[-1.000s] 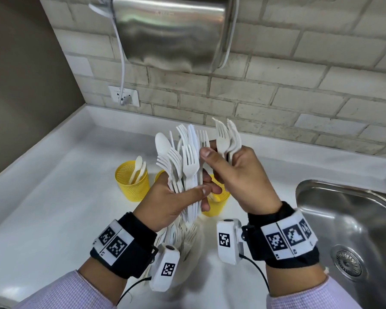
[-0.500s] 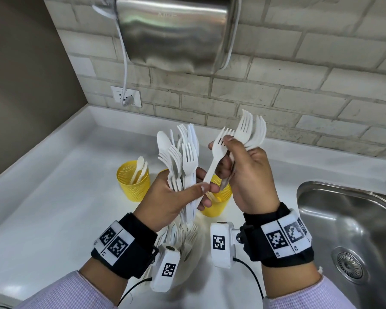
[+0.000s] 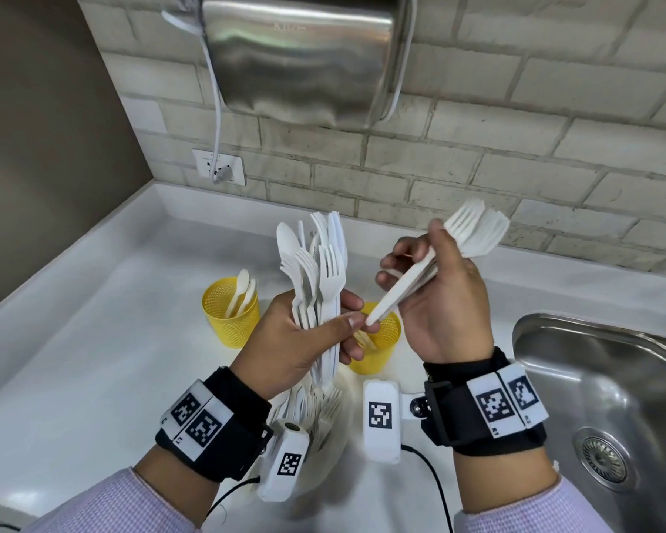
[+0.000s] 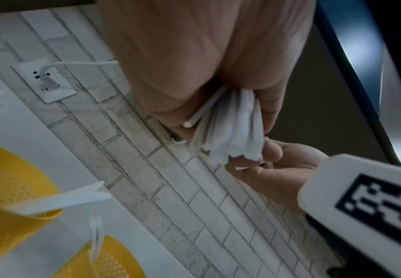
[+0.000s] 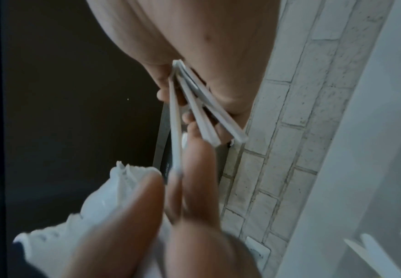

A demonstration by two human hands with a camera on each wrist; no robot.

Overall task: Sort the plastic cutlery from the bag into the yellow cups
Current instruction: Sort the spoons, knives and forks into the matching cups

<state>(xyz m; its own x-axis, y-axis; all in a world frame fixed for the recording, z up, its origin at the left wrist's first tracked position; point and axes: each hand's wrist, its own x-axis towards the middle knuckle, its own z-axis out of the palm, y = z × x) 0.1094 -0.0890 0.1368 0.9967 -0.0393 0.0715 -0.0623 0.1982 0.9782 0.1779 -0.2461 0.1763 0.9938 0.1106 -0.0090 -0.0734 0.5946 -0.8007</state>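
My left hand (image 3: 304, 340) grips an upright bundle of white plastic cutlery (image 3: 318, 271), mostly forks with a spoon and knives; its handle ends (image 4: 232, 135) poke out below the palm. My right hand (image 3: 435, 298) holds a few white forks (image 3: 473, 232) tilted, tines up to the right and handle tips (image 5: 209, 120) fanned out, pointing down toward the nearer yellow mesh cup (image 3: 377, 348). That cup holds forks (image 4: 96, 237). The left yellow cup (image 3: 229, 317) holds spoons (image 3: 241, 292). More cutlery lies in the clear bag (image 3: 320, 417) beneath my left wrist.
A steel sink (image 3: 608, 398) is sunk into the white counter (image 3: 74, 359) at the right. The brick wall carries a steel hand dryer (image 3: 304, 51) and a socket (image 3: 218, 167) with a white cord. The counter meets a dark wall on the left.
My right hand has pulled one more fork out of the left hand's bundle and swung its forks away to the right, tilting them. The left hand has stayed in place.
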